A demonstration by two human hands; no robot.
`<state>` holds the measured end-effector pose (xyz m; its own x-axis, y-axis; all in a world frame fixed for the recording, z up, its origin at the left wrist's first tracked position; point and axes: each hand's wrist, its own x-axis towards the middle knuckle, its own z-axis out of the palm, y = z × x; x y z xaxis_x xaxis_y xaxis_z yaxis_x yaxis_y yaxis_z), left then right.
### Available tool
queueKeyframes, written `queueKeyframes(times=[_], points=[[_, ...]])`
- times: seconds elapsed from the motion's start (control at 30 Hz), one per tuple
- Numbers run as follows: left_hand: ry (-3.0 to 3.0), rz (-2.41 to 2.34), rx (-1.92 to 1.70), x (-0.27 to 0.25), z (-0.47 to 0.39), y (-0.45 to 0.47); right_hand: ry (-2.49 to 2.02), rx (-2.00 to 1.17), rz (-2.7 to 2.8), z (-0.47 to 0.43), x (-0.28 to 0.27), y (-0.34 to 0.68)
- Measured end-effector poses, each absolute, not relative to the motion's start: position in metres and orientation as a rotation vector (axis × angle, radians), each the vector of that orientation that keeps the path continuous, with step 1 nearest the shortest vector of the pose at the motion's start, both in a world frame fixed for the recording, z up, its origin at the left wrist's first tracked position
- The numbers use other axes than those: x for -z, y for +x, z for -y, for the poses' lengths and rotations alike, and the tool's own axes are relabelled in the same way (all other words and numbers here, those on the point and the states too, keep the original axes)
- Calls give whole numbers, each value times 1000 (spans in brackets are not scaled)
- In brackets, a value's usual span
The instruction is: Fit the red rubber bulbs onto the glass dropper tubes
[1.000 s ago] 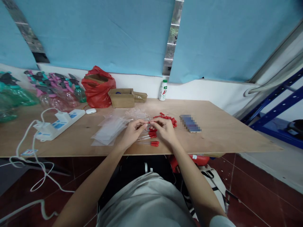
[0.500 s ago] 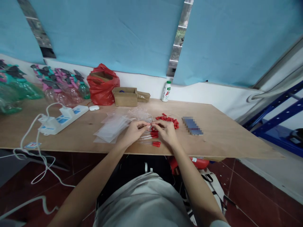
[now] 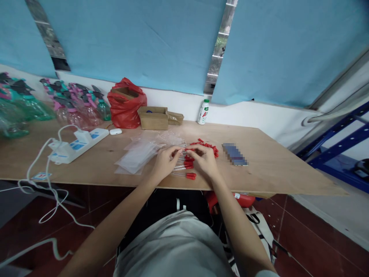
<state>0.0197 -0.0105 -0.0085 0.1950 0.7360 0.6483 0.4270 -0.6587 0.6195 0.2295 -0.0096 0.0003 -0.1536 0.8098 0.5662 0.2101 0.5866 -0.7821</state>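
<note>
My left hand (image 3: 165, 161) and my right hand (image 3: 205, 159) meet above the table, thumbs and fingertips pinched close together. A small bit of red shows at the right fingertips, looking like a rubber dropper bulb. The left fingers pinch what seems to be a thin clear glass tube, mostly hidden. Below the hands lie several droppers (image 3: 191, 176), glass tubes fitted with red bulbs, bulb ends to the right. Loose red rubber bulbs (image 3: 212, 148) are heaped just beyond my right hand. Clear glass tubes (image 3: 171, 137) are piled behind my left hand.
Clear plastic bags (image 3: 134, 158) lie left of my hands on the wooden table (image 3: 271, 165). A phone (image 3: 235, 154) is at right. Behind stand a cardboard box (image 3: 154, 118), a red bag (image 3: 127, 107) and a white bottle (image 3: 203, 112). A power strip (image 3: 77, 144) and spray bottles (image 3: 77, 109) are left.
My fingertips have shifted slightly against each other, and the left thumb sits a little lower. Both hands stay in nearly the same place; the view has moved slightly.
</note>
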Motion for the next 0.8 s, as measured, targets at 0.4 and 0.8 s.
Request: queueKeyframes(times=[0.4,0.8], points=[[2139,-1087,-1509,7,9,18,-874,-831,1673,11,-2,231],[2200,-924,-1605,10,5,18,-848,-808,1673,10,1,228]])
